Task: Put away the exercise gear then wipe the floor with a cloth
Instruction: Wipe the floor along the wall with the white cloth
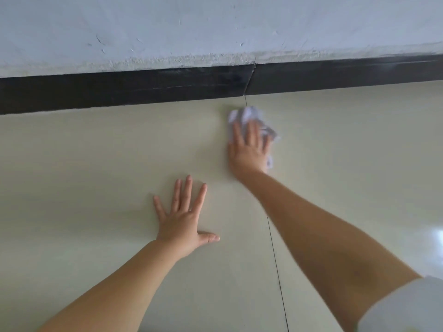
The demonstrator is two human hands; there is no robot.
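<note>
A crumpled white cloth [242, 115] lies on the cream tiled floor [96, 152] close to the black skirting. My right hand [248, 149] lies flat on top of the cloth with straight fingers and presses it to the tile; the hand and cloth are blurred. My left hand [184, 216] rests flat on the floor nearer to me, fingers spread, holding nothing. No exercise gear is in view.
A black skirting board [119, 92] runs along the foot of a white, scuffed wall [215, 27]. A dark grout line [275, 259] crosses the floor from the skirting toward me. A bright glare spot [437, 236] lies at the right edge.
</note>
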